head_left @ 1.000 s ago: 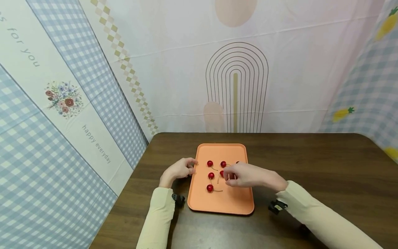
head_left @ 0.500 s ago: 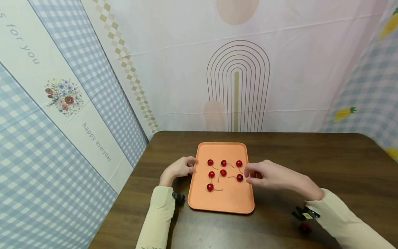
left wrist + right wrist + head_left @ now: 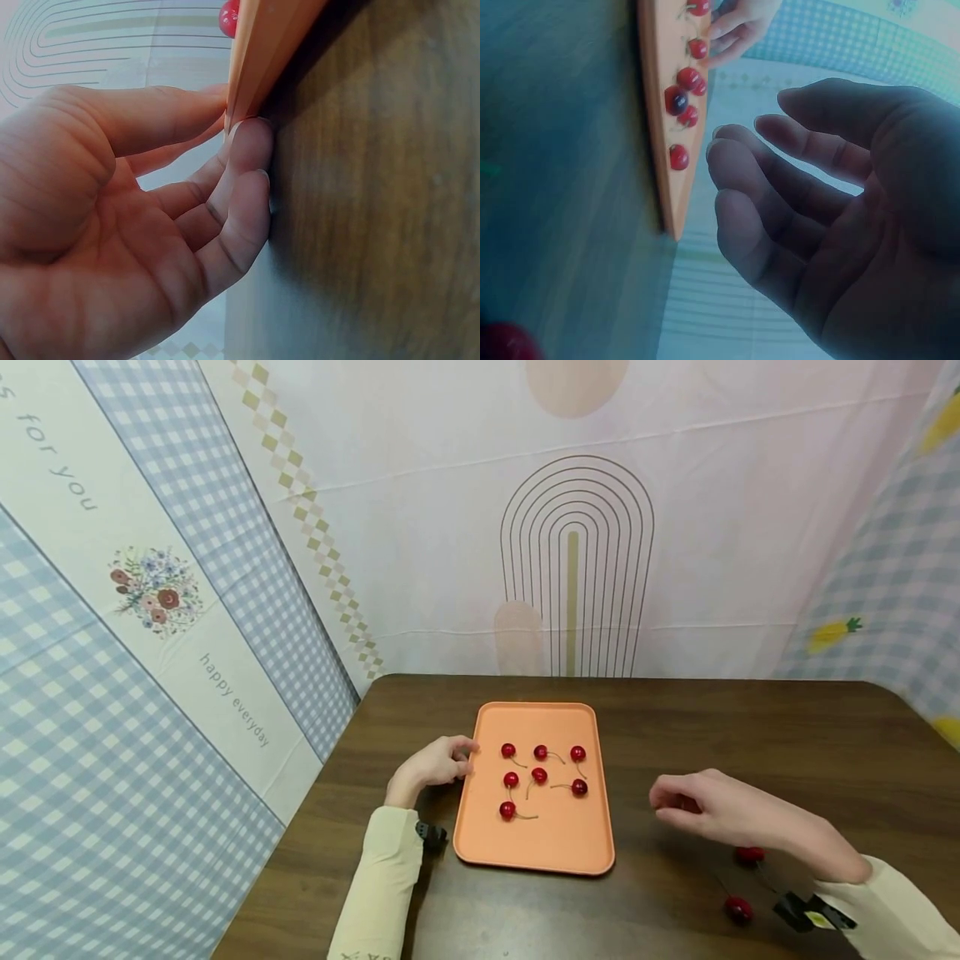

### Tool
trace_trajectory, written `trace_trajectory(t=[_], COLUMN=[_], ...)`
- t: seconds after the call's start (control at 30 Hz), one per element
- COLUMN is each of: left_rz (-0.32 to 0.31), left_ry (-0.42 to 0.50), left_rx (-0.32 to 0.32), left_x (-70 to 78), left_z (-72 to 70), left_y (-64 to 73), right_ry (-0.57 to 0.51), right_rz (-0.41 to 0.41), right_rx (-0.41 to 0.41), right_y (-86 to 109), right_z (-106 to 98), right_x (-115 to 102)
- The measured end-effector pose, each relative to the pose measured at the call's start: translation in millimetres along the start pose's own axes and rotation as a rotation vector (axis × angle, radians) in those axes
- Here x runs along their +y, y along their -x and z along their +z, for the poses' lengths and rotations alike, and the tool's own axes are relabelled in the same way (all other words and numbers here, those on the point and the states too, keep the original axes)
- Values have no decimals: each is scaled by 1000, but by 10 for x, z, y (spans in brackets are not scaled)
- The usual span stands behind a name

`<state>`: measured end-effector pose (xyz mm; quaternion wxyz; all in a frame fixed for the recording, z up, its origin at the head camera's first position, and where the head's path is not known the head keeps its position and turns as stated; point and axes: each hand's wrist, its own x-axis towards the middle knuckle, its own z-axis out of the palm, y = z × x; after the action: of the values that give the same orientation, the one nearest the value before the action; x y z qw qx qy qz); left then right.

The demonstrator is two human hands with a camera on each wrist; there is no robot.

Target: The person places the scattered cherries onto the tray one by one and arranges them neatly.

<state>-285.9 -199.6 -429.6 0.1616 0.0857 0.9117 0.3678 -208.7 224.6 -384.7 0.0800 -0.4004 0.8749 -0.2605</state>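
An orange tray (image 3: 534, 852) lies on the brown table with several red cherries on it, among them one cherry (image 3: 507, 811) at the front left and another (image 3: 580, 787) at the right. At the tray's left rim, my left hand (image 3: 432, 764) holds the edge; the left wrist view shows the thumb on the rim and bent fingers against its side. My right hand (image 3: 720, 806) hovers over the table right of the tray, fingers loosely bent, nothing between them (image 3: 840, 202). Below its forearm lie two loose cherries, one red cherry (image 3: 738, 910) nearer the front and another cherry (image 3: 750, 855) partly hidden.
The dark wooden table (image 3: 750, 727) reaches back to a patterned cloth (image 3: 697, 527) hanging behind it. A blue checked cloth (image 3: 97, 735) hangs along the left side. Each wrist wears a small black camera (image 3: 431, 837).
My right hand has left the tray and moved right and toward me, uncovering the cherries on the tray's right side. The left hand stays at the rim.
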Motion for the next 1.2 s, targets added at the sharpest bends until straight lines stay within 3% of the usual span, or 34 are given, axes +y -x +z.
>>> trace_trajectory(t=[0.17,0.47,0.63,0.87,1.2], left_rz=[0,7,8,1,4], left_ry=[-7,-7,-7,13,11], left_rx=[-3,-11,-11,-9,-6], left_x=[0,21,4,-42,-27], left_z=[-3,11,11,15,11], left_y=[-6,-19,-11,7,-6], right_ry=[-26,-130,-106,-158,-133], right_rz=[-12,-13,-38,37,43], right_rx=[-33,-217,-248,-345,-355], right_y=[154,389,403,394,417], right_z=[22,94,119,136,184], right_x=[104,282,324,331,342])
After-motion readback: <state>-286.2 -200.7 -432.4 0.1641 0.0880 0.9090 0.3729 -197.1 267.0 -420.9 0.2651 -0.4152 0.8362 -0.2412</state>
